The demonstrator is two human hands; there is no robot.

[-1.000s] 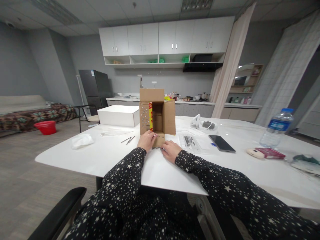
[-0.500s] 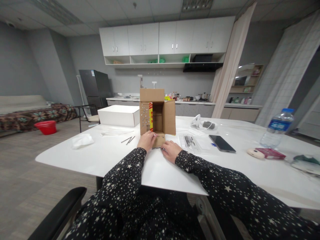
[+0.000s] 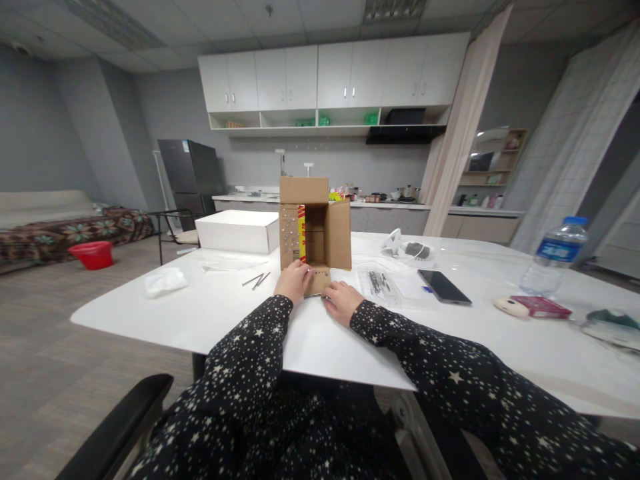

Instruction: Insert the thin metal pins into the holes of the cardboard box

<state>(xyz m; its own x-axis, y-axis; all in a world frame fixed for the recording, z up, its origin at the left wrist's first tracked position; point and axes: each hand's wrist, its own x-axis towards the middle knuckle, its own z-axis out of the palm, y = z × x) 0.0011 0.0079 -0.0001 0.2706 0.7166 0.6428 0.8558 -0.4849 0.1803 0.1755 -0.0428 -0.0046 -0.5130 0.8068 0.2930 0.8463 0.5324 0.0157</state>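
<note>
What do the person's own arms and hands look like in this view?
The left hand and right hand are bare, with no gloves and no watch or bracelet visible. The left sleeve and right sleeve are long and black, scattered with pale stars and specks of mixed sizes, and both reach down to about the wrists.

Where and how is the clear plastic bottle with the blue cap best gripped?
Probably round the blue printed label on the clear plastic bottle, the right hand coming in from the right at label height. The bottle stands upright and its rounded body suits a wrap-around grip. The flat crimson box and cream oval object lie on its near side, likely hindering a low approach from there.
</note>
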